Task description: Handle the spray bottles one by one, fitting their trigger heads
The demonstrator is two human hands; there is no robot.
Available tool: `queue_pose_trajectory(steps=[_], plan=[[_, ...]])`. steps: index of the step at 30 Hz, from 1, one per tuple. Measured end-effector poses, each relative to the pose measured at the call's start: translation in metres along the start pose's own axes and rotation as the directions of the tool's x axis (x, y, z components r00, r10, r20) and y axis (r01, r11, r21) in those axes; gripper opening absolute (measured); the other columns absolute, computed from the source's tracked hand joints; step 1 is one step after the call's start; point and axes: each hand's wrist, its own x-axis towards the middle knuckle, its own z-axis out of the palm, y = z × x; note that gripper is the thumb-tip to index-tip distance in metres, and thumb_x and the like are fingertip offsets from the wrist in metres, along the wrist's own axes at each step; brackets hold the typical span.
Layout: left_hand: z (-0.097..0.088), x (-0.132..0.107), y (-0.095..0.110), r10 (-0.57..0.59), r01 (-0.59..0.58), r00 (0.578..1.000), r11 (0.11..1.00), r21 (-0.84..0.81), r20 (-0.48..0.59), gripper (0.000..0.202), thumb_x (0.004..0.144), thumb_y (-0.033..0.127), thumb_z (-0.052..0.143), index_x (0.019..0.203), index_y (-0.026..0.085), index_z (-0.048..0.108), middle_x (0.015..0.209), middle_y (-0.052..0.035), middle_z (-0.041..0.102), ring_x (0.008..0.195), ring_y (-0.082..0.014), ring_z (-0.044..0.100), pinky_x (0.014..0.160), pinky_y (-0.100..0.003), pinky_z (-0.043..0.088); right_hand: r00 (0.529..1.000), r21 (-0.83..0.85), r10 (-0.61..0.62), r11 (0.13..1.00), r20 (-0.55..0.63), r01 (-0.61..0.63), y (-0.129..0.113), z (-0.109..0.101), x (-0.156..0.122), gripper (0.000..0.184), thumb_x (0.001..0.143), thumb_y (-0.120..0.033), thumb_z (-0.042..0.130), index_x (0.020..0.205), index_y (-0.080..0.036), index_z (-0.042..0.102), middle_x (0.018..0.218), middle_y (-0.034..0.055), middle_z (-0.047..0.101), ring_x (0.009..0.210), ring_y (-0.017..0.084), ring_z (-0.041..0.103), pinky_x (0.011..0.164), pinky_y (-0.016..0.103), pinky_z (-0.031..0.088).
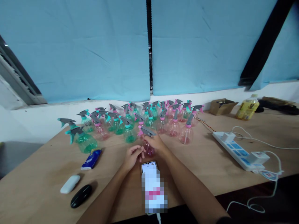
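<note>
My right hand (154, 141) is wrapped round the neck of a pink spray bottle (149, 150) with a grey and pink trigger head. The bottle stands upright on the table, just behind a lit phone (153, 186). Close to the bottle's left side is my left hand (135, 155), its fingers loosely bent and apart, with nothing visible in them; whether a fingertip touches the bottle I cannot tell. Behind both hands several green and pink spray bottles crowd together, among them a green one (130, 134) and a pink one (186, 137).
A blue packet (91, 159), a white case (70, 184) and a black case (81, 196) lie at left. To the right are a power strip (233, 149) with cables, an open cardboard box (221, 107) and a yellow-labelled bottle (247, 108). Blue curtains (98, 49) hang behind the table.
</note>
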Motion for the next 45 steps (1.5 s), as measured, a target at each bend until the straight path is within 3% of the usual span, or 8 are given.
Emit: queue_pose_trajectory(steps=[4, 8, 17, 25, 30, 36, 40, 45], plan=[[0.002, -0.006, 0.004, 0.007, -0.007, 1.000, 1.000, 0.023, 0.011, 0.039, 0.084, 0.054, 0.061, 0.080, 0.015, 0.067, 0.060, -0.0021, 0.067, 0.040, -0.0116, 0.059, 0.038, -0.020, 0.031, 0.966, -0.092, -0.233, 0.970, -0.112, 0.224, -0.006, 0.004, -0.010, 0.043, 0.084, -0.032, 0.055, 0.126, -0.025, 0.049, 0.109, 0.0067, 0.062, 0.098, 0.022, 0.058, 0.090, 0.036, 0.047], [0.008, -0.010, 0.007, 0.047, -0.046, 0.999, 0.995, 0.090, -0.007, 0.040, 0.084, 0.054, 0.062, 0.079, 0.015, 0.066, 0.059, -0.0021, 0.066, 0.040, -0.0119, 0.060, 0.038, -0.020, 0.033, 0.919, -0.214, -0.335, 0.932, -0.209, 0.291, 0.004, 0.005, -0.013, 0.036, 0.086, -0.032, 0.049, 0.121, -0.024, 0.043, 0.110, 0.0075, 0.053, 0.101, 0.023, 0.053, 0.094, 0.039, 0.043], [0.008, -0.010, -0.003, 0.081, -0.086, 0.996, 0.986, 0.145, 0.044, 0.036, 0.088, 0.050, 0.060, 0.079, 0.015, 0.068, 0.062, -0.0018, 0.066, 0.045, -0.0109, 0.060, 0.044, -0.020, 0.039, 0.923, -0.233, -0.307, 0.939, -0.232, 0.253, 0.009, 0.009, -0.011, 0.043, 0.072, -0.014, 0.054, 0.109, -0.024, 0.036, 0.096, 0.0015, 0.046, 0.085, 0.017, 0.050, 0.080, 0.032, 0.043], [0.008, -0.009, -0.005, 0.060, -0.056, 0.998, 0.984, 0.170, -0.020, 0.036, 0.088, 0.051, 0.058, 0.079, 0.017, 0.067, 0.057, 0.0010, 0.063, 0.038, -0.0095, 0.055, 0.039, -0.019, 0.035, 0.944, -0.315, -0.251, 0.933, -0.214, 0.177, 0.007, 0.018, -0.008, 0.044, 0.080, -0.028, 0.065, 0.120, -0.023, 0.048, 0.111, 0.0079, 0.059, 0.098, 0.021, 0.055, 0.093, 0.038, 0.044], [0.010, -0.007, -0.006, 0.046, -0.042, 0.999, 0.987, 0.155, -0.025, 0.034, 0.088, 0.050, 0.058, 0.078, 0.018, 0.065, 0.056, 0.0017, 0.063, 0.037, -0.0094, 0.055, 0.037, -0.019, 0.034, 0.977, -0.258, -0.145, 0.961, -0.154, 0.102, 0.010, 0.020, -0.006, 0.040, 0.082, -0.036, 0.068, 0.117, -0.023, 0.055, 0.112, 0.0081, 0.064, 0.101, 0.021, 0.058, 0.092, 0.037, 0.046], [0.010, -0.010, -0.002, 0.085, -0.076, 0.995, 0.983, 0.168, -0.044, 0.030, 0.085, 0.046, 0.061, 0.076, 0.018, 0.065, 0.056, 0.0011, 0.063, 0.039, -0.0100, 0.056, 0.038, -0.019, 0.037, 0.999, -0.100, 0.012, 0.995, 0.036, -0.009, 0.018, 0.023, -0.006, 0.029, 0.082, -0.042, 0.068, 0.102, -0.022, 0.065, 0.083, 0.0003, 0.063, 0.069, 0.013, 0.057, 0.063, 0.025, 0.046], [0.010, -0.011, 0.000, 0.106, -0.099, 0.994, 0.978, 0.183, -0.029, 0.026, 0.085, 0.041, 0.061, 0.073, 0.018, 0.064, 0.057, 0.0001, 0.064, 0.042, -0.0107, 0.057, 0.041, -0.020, 0.039, 0.983, 0.053, 0.097, 0.993, 0.153, -0.106, 0.020, 0.024, -0.008, 0.031, 0.083, -0.046, 0.066, 0.102, -0.022, 0.066, 0.086, -0.0006, 0.063, 0.063, 0.010, 0.055, 0.055, 0.021, 0.042], [0.011, -0.007, 0.005, 0.105, -0.093, 0.992, 0.985, 0.148, -0.072, 0.025, 0.084, 0.039, 0.059, 0.070, 0.018, 0.063, 0.055, 0.0013, 0.061, 0.042, -0.0107, 0.055, 0.043, -0.021, 0.042, 0.911, 0.122, 0.212, 0.955, 0.354, -0.270, 0.021, 0.024, -0.010, 0.044, 0.090, -0.057, 0.052, 0.112, -0.023, 0.068, 0.060, -0.0051, 0.056, 0.042, 0.009, 0.044, 0.042, 0.021, 0.035]])
